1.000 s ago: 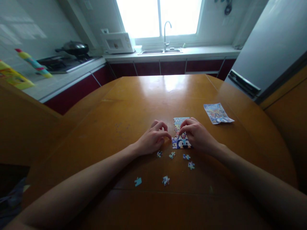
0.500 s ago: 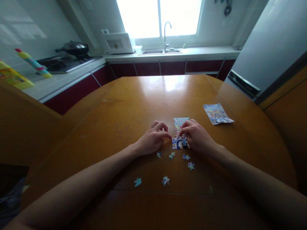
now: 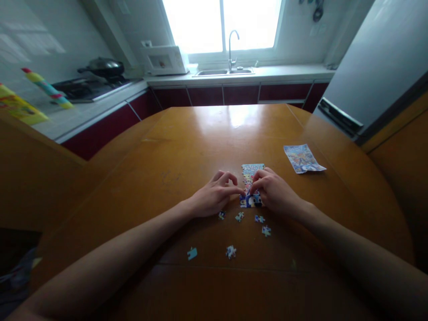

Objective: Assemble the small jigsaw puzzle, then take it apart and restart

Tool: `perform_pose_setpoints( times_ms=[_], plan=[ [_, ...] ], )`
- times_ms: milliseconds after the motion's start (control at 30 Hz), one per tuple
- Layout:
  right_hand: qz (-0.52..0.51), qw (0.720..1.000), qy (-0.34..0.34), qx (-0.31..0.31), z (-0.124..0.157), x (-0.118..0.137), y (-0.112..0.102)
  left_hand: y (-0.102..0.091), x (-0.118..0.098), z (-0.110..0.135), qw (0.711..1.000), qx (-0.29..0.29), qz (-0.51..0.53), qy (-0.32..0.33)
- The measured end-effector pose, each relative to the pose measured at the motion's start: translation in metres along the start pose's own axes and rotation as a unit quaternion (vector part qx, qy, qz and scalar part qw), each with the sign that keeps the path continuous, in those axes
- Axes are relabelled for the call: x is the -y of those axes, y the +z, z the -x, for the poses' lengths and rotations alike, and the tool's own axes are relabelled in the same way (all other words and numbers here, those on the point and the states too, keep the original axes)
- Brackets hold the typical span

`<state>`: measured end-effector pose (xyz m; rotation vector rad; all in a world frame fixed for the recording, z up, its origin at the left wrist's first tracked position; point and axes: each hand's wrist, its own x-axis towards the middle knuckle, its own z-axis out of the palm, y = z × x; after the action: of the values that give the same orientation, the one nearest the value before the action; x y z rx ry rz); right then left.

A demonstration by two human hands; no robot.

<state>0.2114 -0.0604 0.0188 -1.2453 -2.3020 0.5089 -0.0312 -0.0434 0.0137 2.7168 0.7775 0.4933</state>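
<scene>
Left hand (image 3: 214,197) slid against puzzle strip (image 3: 250,170); right hand (image 3: 274,192) presses it; both half-curled, any grip hidden

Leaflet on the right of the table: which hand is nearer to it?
Right. The right hand sits at the right edge of the puzzle, left of the leaflet and apart from it. The left hand is on the other side of the puzzle, farther away.

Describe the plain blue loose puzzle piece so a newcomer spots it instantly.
Start at the wooden table, then the half-built puzzle near its middle. Among the loose pieces nearer the camera, the blue piece lies farthest left; it is plain light blue, the others are multicoloured.
</scene>
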Motion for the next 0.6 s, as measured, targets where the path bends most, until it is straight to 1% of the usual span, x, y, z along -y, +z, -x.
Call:
perform_pose_setpoints(
  times_ms=[233,333,433,533,600],
  plan=[
    [-0.003,1.000,0.000,-0.002,0.0000,0.0002,-0.0001,-0.0022,-0.0016,-0.0003,1.000,0.009,0.018,-0.008],
    [-0.012,1.000,0.003,-0.009,-0.0009,0.0002,0.0018,-0.0037,-0.0005,0.0001,0.999,-0.017,0.042,-0.015],
    [-0.027,0.999,0.010,-0.029,-0.0021,0.0003,0.0033,-0.0036,0.0003,0.0001,0.998,-0.042,0.049,-0.027],
    [-0.033,0.998,0.012,-0.050,-0.0025,0.0012,0.0034,-0.0027,-0.0003,-0.0002,0.998,-0.045,0.046,-0.028],
    [-0.032,0.998,0.001,-0.045,-0.0021,0.0028,0.0031,-0.0023,-0.0011,-0.0004,0.998,-0.044,0.048,-0.024]
  ],
)
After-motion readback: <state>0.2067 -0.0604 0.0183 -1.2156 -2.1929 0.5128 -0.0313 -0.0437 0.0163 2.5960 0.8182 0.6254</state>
